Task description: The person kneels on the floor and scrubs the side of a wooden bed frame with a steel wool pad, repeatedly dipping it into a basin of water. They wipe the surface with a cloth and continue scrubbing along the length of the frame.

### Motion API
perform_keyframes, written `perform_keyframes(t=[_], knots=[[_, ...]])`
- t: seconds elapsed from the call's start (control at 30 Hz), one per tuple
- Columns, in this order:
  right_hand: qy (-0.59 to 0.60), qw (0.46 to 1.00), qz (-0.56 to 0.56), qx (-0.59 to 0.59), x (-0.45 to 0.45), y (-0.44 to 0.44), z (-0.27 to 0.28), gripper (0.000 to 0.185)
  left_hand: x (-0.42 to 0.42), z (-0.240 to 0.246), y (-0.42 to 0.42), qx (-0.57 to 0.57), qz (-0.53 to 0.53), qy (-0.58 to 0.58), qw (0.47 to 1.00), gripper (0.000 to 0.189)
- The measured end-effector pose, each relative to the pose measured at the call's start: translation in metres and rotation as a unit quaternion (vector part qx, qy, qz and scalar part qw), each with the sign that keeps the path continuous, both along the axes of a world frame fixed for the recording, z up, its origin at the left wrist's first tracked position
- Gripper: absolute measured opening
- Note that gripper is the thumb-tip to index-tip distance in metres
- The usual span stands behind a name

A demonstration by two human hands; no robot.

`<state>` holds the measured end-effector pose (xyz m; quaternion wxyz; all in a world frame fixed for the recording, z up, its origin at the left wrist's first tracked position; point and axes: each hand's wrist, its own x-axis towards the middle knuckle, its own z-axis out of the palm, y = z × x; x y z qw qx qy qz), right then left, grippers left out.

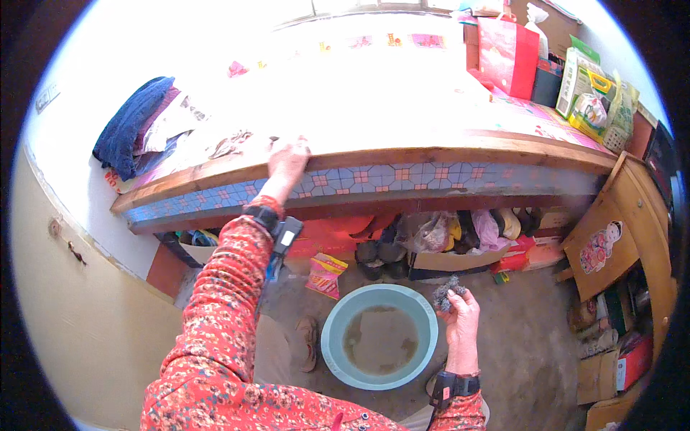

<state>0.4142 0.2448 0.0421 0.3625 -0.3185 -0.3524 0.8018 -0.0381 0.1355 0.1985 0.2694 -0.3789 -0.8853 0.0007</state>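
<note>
My left hand (289, 156) reaches to the wooden edge of the raised platform (388, 157); a small dark thing lies beside its fingers, and whether the hand grips anything is hard to tell in the glare. A crumpled cloth (230, 144) lies just left of it. Between the fingertips of my right hand (462, 318) is a grey steel-wool scourer (448, 293), held up by the right rim of a light-blue plastic basin (330, 353). Murky water (380, 340) covers the basin's bottom. The basin stands on the floor between my feet.
Folded blue fabric (132, 126) lies at the platform's left end, bags and a red gift bag (506, 56) at its right. Beneath are shoes and an open cardboard box (458, 262). A pink-and-yellow packet (325, 275) lies behind the basin. A wooden cabinet (609, 242) stands right.
</note>
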Motion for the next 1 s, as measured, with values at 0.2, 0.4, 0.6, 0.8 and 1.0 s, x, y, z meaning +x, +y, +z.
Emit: perform_keyframes(t=[0.2, 0.4, 0.6, 0.8, 1.0], knots=[[-0.009, 1.0, 0.014, -0.004, -0.003, 0.001, -0.008, 0.012, 0.114, 0.009, 0.152, 0.031, -0.286, 0.05, 0.957, 0.03], [-0.035, 0.999, 0.001, 0.001, -0.003, 0.005, -0.008, 0.013, 0.173, 0.005, 0.215, 0.082, -0.392, 0.014, 0.916, 0.044], [-0.053, 0.998, 0.012, 0.023, -0.005, 0.006, -0.006, 0.016, 0.156, -0.013, 0.146, 0.052, -0.524, 0.081, 0.846, 0.041], [-0.028, 1.0, 0.009, 0.004, -0.001, 0.003, -0.01, 0.013, 0.171, -0.045, 0.111, 0.036, -0.51, 0.029, 0.859, 0.043], [-0.046, 0.999, -0.007, 0.0, 0.005, 0.008, -0.011, 0.011, 0.222, -0.062, 0.229, 0.078, -0.542, 0.032, 0.836, 0.047]])
